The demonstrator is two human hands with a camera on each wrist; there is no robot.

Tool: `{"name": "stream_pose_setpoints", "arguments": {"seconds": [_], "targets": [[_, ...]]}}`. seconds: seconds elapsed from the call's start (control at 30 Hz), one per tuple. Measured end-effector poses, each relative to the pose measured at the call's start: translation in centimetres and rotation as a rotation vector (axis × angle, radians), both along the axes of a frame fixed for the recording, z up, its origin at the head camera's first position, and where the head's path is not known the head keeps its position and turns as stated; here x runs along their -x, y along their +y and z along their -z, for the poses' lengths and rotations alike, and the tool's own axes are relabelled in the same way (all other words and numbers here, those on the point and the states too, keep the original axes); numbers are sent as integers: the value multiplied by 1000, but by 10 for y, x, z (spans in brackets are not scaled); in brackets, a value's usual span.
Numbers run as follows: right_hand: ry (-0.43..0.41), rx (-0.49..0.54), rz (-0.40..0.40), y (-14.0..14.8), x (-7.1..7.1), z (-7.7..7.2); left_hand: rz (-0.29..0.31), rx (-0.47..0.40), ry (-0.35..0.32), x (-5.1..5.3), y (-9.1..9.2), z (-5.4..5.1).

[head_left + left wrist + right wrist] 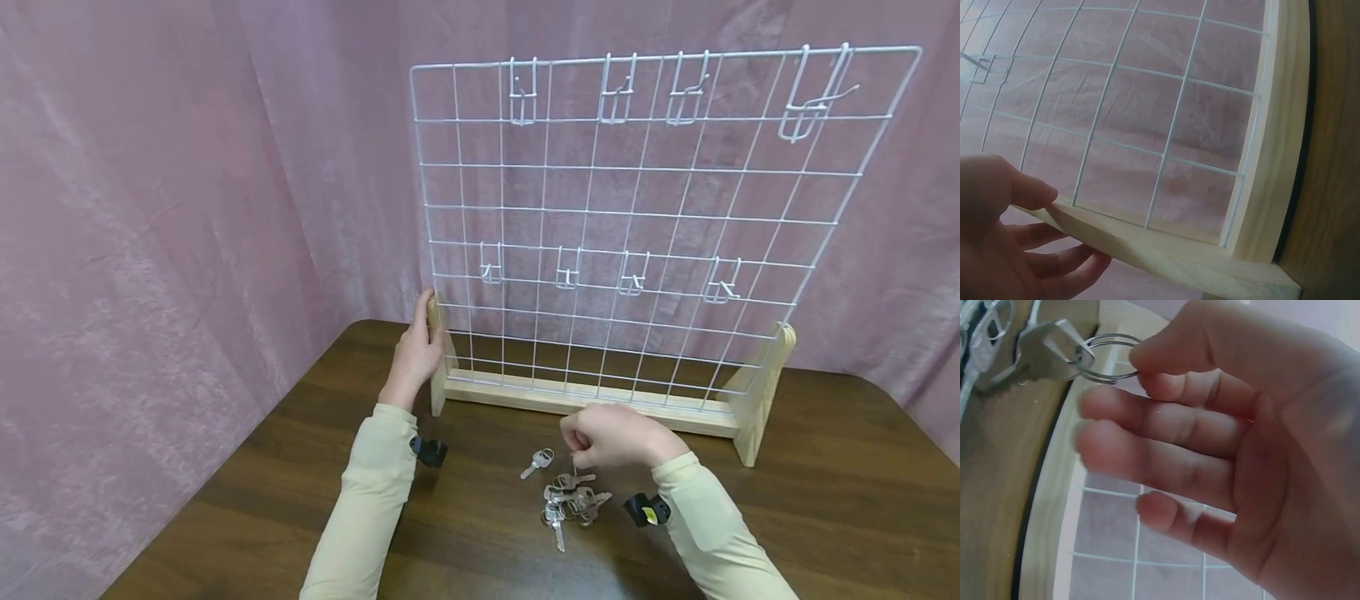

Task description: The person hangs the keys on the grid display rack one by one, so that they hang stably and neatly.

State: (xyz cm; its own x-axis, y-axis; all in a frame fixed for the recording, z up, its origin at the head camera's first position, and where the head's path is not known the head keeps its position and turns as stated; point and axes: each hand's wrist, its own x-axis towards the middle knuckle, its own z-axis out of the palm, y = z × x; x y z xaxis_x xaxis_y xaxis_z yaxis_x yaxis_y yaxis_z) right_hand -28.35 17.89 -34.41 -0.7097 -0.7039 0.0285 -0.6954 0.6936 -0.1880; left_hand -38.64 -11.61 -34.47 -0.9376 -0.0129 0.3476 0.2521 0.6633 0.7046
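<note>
With my right hand [618,435] pinching one key ring [1110,335], I should lift slowly; my left hand [416,354] grips the left wooden support [1160,253].

The head view is softly and evenly lit, mostly sharp, with pale sheen on the pink curtain [187,208]. A dull gleam falls on the table [480,517] toward its near edge, and a faint shadow lies beside the right sleeve [712,508]. The white grid [585,211] looks stretched at upper right. The left wrist view is dim and hazy; the right is milky, its keys [1044,356] blurred.
</note>
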Motion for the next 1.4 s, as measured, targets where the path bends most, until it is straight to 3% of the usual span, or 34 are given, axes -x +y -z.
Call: {"name": "stream_pose_setpoints", "arguments": {"seconds": [0.4, 0.63, 0.8, 1.1, 1.27, 1.4], "targets": [[131, 88, -3, 0, 0, 5, 9, 5, -15, -2, 2, 10], [223, 151, 67, -3, -2, 5, 2, 13, -11, -1, 2, 13], [340, 219, 122, -5, -2, -2, 9, 3, -9, -1, 0, 11], [605, 443, 157, -10, -4, -11, 15, -6, 3, 1, -2, 8], [698, 500, 137, -12, -6, -18, 15, -12, 9, 2, -2, 5], [721, 518, 132, -12, -10, -26, 6, -6, 9, 3, -1, 4]]}}
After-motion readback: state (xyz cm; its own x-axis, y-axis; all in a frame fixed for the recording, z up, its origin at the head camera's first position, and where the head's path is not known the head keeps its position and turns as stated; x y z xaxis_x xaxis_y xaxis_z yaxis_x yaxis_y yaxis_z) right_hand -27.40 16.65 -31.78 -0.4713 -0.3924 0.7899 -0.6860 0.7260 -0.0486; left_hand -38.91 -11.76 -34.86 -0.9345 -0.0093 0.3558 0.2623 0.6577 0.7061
